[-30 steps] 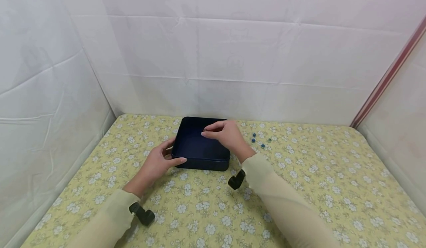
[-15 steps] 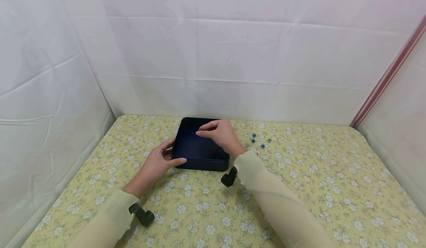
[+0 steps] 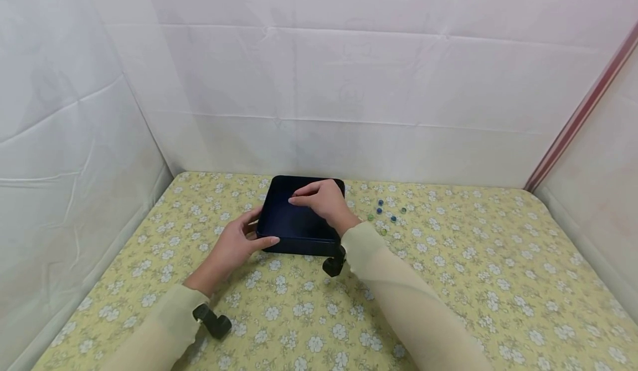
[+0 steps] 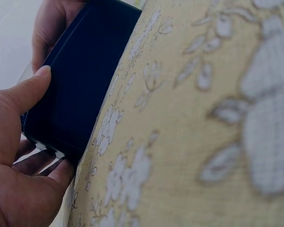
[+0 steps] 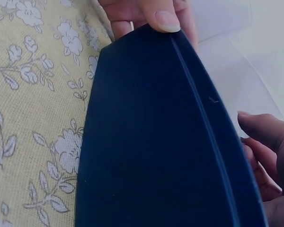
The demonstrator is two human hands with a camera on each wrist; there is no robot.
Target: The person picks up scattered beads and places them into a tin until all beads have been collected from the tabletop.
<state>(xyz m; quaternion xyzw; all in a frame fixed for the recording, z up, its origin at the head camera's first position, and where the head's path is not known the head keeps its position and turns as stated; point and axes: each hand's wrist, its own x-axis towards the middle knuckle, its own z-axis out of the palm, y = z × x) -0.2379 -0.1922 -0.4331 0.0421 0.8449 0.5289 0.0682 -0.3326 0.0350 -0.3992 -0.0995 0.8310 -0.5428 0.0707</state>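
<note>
A dark blue square open-topped box [image 3: 289,224] lies on the flowered cloth. My left hand [image 3: 238,242] grips its near left corner, thumb over the front wall and fingers along the left side. The left wrist view shows that thumb pressed near the rim of the box [image 4: 80,80]. Over the inside of the box, my right hand [image 3: 326,202] points leftward with thumb and fingertips drawn together. A small dark thing [image 5: 243,140] shows at those fingertips in the right wrist view; its kind is too small to tell. Part of the box floor is hidden beneath this hand.
Several small round glass marbles, some blue [image 3: 394,219] and some green [image 3: 384,232], lie scattered on the cloth right of the box. The yellow flowered tablecloth [image 3: 309,315] meets white sheet walls [image 3: 319,83] at the back and sides.
My right hand has shifted left over the box, its fingertips kept together. Green marbles that the right wrist and sleeve covered before now show. The left hand and box stay in place.
</note>
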